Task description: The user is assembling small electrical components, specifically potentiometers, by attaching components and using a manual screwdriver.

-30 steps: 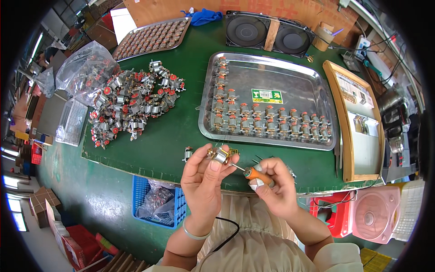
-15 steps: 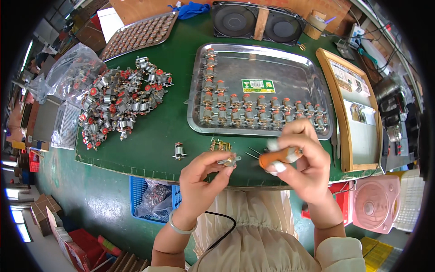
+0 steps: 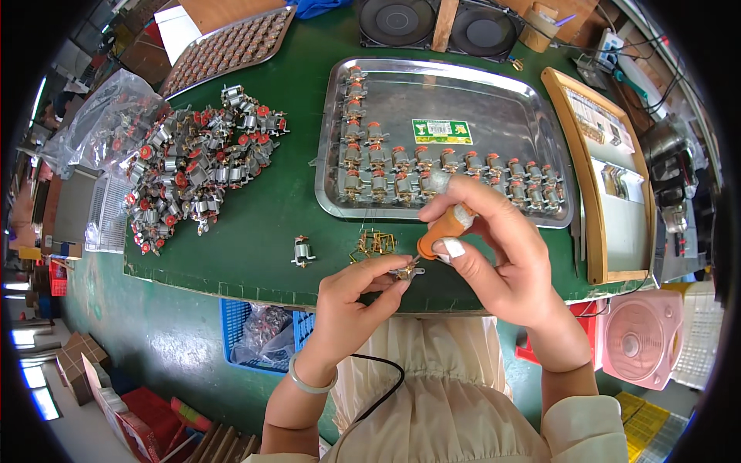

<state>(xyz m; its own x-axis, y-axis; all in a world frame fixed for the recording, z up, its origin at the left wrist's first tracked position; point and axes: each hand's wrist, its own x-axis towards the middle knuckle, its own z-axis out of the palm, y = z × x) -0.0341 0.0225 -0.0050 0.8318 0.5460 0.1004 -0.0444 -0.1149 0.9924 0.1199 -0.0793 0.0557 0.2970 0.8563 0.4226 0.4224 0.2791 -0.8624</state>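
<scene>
Between the thumb and fingers of my left hand (image 3: 361,297) is a small metal motor (image 3: 404,272), its mounting tabs sticking out sideways. My right hand (image 3: 505,258) grips an orange-handled tool (image 3: 444,231) with pale wrapping round part of the handle. Its thin metal end meets the motor; the exact contact is hidden by my fingers. Just beyond the left hand lie several bent brass-coloured brackets (image 3: 375,242) in a small heap. A single motor (image 3: 302,251) rests on the green table (image 3: 239,262) to their left.
Rows of motors line the left and near sides of a metal tray (image 3: 494,85). A large pile of motors (image 3: 197,166) sits at left beside a plastic bag (image 3: 116,116). At right stands a wood-framed case (image 3: 590,193); two black fans (image 3: 397,23) are at the back.
My right hand has moved left, bringing the orange-handled tool from beside the motor to touching it. The left hand has shifted slightly right, still holding the motor. The view has tilted slightly.
</scene>
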